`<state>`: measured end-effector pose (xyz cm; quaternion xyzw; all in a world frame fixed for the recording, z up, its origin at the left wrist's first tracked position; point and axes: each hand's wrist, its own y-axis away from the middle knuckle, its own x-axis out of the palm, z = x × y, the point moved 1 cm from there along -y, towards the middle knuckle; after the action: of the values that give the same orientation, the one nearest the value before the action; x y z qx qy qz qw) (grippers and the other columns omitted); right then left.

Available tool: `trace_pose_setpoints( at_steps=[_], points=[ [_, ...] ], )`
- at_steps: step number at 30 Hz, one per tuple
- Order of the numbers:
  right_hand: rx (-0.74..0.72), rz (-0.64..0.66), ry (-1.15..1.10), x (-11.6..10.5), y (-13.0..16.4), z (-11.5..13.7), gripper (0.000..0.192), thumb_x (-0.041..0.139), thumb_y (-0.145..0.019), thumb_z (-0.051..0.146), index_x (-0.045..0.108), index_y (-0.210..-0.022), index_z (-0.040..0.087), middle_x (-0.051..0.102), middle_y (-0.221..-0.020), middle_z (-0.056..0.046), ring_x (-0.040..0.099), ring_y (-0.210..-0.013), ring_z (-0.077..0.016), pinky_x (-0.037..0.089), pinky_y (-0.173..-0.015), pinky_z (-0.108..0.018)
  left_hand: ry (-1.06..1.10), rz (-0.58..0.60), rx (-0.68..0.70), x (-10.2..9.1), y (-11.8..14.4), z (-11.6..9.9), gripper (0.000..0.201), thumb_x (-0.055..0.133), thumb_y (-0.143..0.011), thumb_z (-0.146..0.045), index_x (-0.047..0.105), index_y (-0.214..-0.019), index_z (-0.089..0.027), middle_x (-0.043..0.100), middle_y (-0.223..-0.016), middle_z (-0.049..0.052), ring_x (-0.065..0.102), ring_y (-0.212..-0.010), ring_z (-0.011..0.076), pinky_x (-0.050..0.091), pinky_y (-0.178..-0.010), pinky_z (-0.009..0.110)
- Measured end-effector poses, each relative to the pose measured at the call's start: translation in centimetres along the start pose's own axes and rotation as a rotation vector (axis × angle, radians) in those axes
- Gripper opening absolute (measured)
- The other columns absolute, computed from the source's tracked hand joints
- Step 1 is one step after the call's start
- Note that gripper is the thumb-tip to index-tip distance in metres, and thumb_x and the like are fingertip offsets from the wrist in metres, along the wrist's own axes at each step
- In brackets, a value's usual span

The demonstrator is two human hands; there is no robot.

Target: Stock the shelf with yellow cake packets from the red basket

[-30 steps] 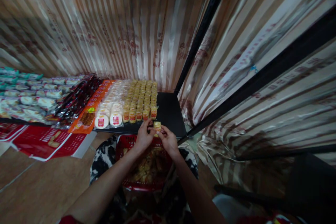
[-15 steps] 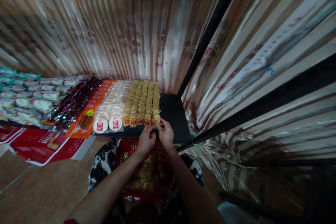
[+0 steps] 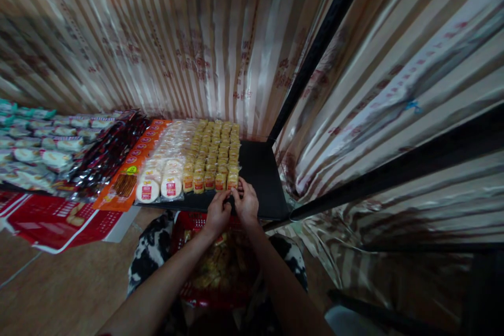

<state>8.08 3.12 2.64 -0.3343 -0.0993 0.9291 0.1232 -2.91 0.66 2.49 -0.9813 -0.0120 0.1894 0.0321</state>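
Yellow snack packet [image 3: 233, 181]: front-right corner of yellow rows on black shelf [image 3: 260, 173]; my left hand [image 3: 218, 213] and right hand [image 3: 247, 202] pinched it together. Round white cakes [image 3: 159, 187] leftward. Red basket [image 3: 220, 268] below. Bare shelf rightward.

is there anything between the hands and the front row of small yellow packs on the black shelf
Nothing visible. The right hand already touches the front pack of the yellow rows, and the left hand sits just beside it at the shelf edge.
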Motion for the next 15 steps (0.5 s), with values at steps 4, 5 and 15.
trace_pose_setpoints(
  at_steps=[4, 5, 15],
  points=[
    [-0.01, 0.017, -0.052, 0.1, -0.3, 0.0, 0.045, 0.048, -0.084, 0.036, 0.054, -0.121, 0.012, 0.06, -0.099, -0.012, 0.059, -0.085, -0.0202, 0.052, -0.079, -0.034, 0.027, 0.0, 0.009, 0.1, -0.1, 0.3, 0.048, 0.043, -0.068, -0.003, 0.06, -0.112, -0.012, 0.061, -0.111, 0.011, 0.057, -0.104, 0.0184, 0.043, -0.099, 0.036],
    [-0.007, 0.01, -0.069, 0.1, -0.3, -0.1, 0.045, 0.048, -0.083, 0.036, 0.054, -0.121, 0.012, 0.06, -0.099, -0.012, 0.06, -0.085, -0.02, 0.052, -0.079, -0.034, 0.031, -0.001, 0.015, 0.1, -0.1, 0.4, 0.048, 0.043, -0.068, -0.003, 0.06, -0.112, -0.012, 0.061, -0.111, 0.011, 0.057, -0.103, 0.0182, 0.043, -0.099, 0.036],
    [-0.074, 0.003, 0.025, 0.9, 0.0, -1.0, 0.043, 0.041, -0.086, 0.029, 0.053, -0.124, 0.014, 0.056, -0.108, -0.014, 0.053, -0.1, -0.0239, 0.046, -0.09, -0.041, 0.103, -0.03, 0.075, 0.7, 0.2, 0.6, 0.048, 0.041, -0.071, -0.004, 0.059, -0.114, -0.016, 0.062, -0.111, 0.009, 0.058, -0.101, 0.0164, 0.044, -0.097, 0.035]
  ],
)
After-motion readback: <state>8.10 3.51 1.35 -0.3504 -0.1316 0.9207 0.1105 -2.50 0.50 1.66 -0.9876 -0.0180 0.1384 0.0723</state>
